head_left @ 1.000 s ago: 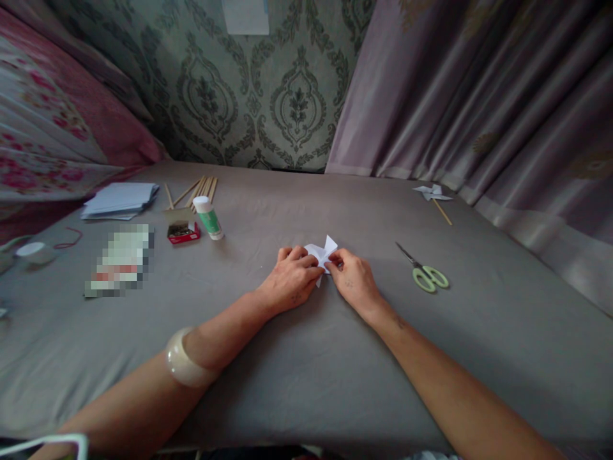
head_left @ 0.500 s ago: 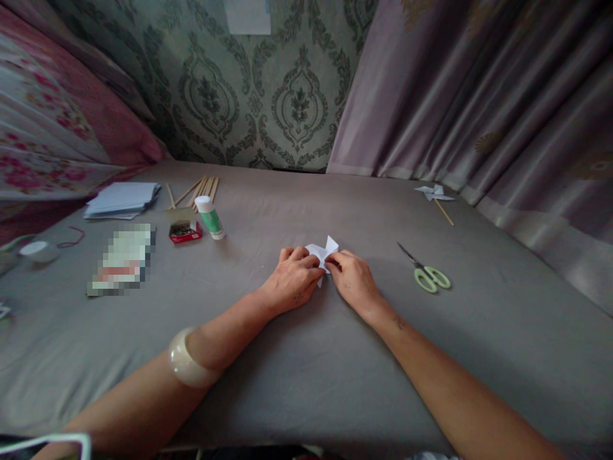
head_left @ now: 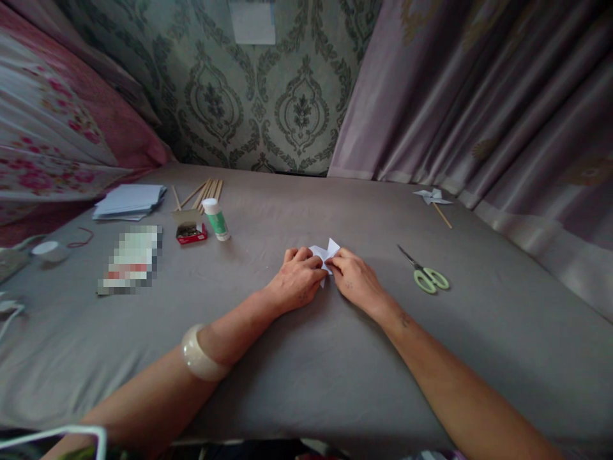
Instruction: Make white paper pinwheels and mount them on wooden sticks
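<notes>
A small white paper pinwheel (head_left: 325,252) lies on the grey cloth between my hands, its pointed blades sticking up and out. My left hand (head_left: 299,276) is closed on its left side, fingers pressed down over the paper. Pinching its right side near the centre is my right hand (head_left: 353,276), thumb and fingertips together. My fingers hide part of the paper's middle. To the right of my right hand rest scissors (head_left: 424,271) with pale green handles, blades partly apart and pointing away.
A finished-looking pinwheel on a stick (head_left: 433,197) lies at the back right. Back left are a paper stack (head_left: 129,201), wooden sticks (head_left: 209,191), a white-and-green glue bottle (head_left: 216,220) and a red box of small metal pieces (head_left: 191,234). A blurred packet (head_left: 131,259) lies nearer.
The view has shifted slightly, so objects on the left appear a little farther right. Both hands keep their hold on the paper, with hardly any finger movement.
</notes>
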A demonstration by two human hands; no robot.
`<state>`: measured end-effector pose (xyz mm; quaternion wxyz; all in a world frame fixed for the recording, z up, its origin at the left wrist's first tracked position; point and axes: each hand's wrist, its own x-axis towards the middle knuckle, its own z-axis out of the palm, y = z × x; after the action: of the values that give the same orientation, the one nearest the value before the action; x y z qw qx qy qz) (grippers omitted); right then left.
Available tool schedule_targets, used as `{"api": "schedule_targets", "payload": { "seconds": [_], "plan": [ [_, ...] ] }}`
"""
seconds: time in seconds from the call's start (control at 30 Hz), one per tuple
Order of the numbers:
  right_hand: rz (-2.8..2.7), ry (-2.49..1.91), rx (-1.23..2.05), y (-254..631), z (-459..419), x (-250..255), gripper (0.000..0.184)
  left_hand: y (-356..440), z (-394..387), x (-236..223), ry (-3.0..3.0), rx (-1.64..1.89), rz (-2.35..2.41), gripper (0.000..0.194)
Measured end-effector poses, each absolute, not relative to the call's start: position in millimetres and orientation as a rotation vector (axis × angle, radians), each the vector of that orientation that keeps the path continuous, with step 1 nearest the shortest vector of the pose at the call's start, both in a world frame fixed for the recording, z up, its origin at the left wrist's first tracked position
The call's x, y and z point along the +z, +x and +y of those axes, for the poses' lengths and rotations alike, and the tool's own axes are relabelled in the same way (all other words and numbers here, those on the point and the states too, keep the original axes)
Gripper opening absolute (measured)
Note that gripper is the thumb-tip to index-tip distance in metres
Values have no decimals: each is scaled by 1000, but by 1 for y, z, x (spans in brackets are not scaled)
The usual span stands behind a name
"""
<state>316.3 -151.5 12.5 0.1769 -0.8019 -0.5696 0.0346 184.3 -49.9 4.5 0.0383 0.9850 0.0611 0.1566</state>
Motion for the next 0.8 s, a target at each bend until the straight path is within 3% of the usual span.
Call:
{"api": "schedule_targets", "payload": {
  "seconds": [0.8],
  "plan": [
    [-1856, -2420, 0, 311, -154, 34, 27, 184, -51, 5, 3028, 506, 199, 24]
  ]
}}
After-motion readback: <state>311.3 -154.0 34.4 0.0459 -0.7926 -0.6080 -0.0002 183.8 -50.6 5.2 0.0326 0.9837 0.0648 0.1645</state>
